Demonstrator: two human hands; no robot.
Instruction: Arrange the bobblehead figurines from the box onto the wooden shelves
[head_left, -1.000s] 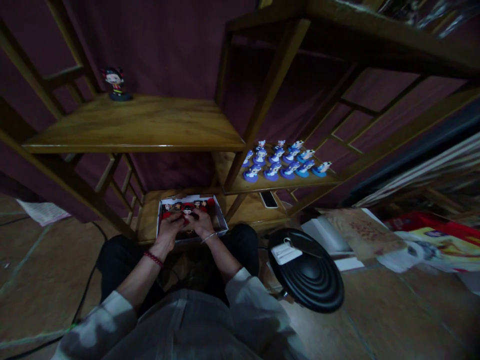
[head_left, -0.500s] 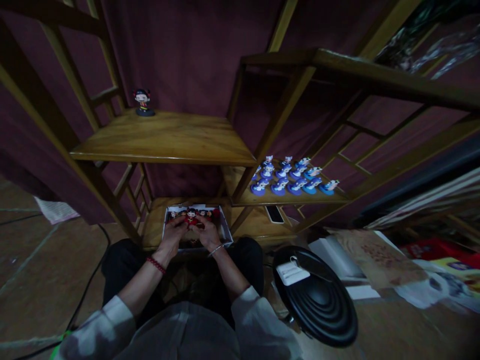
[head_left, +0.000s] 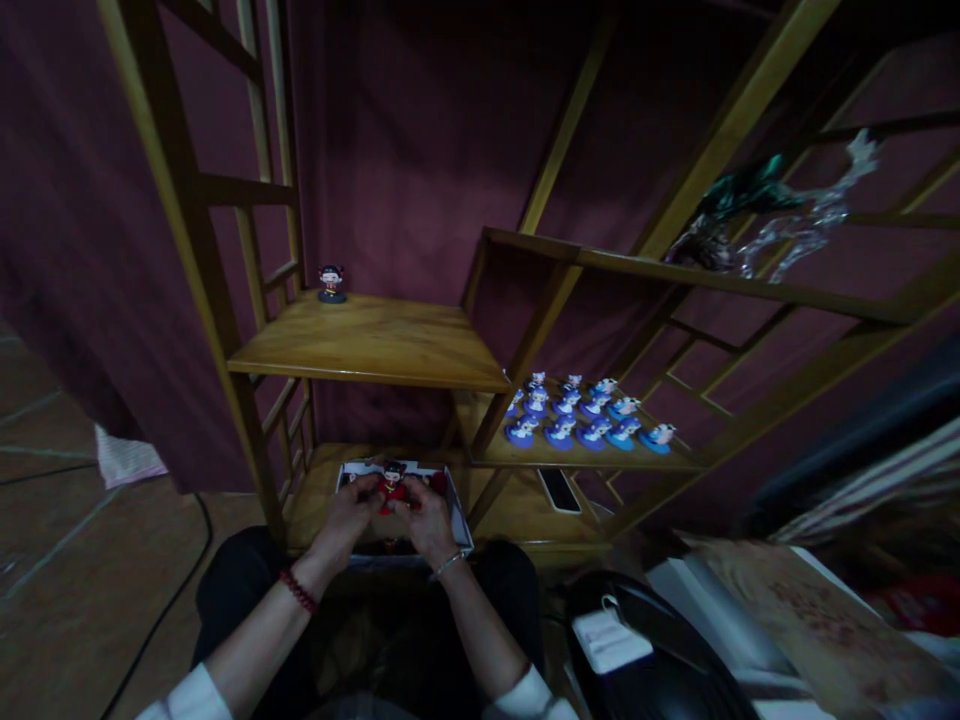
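Note:
Between my two hands is a small red figurine (head_left: 392,480) with black hair, held upright above an open white box (head_left: 459,520). My left hand (head_left: 352,515) pinches its left side, and my right hand (head_left: 426,515) grips its right side; both are closed on it. More small figures lie in the box, mostly hidden behind my hands. Up on the left shelf (head_left: 375,340), a similar figurine (head_left: 331,284) in dark and red colours stands on a round black base near the back corner.
Several blue and purple figurines (head_left: 561,432) stand in rows on the right shelf. A phone (head_left: 559,490) lies on the bottom board. A clear deer ornament (head_left: 806,225) stands on the upper right shelf. A black stool (head_left: 660,670) with a white card (head_left: 611,640) is at my right.
My view has tilted up, so the shelves and box appear lower. The red figurine stays in both hands and is raised slightly nearer the box's front.

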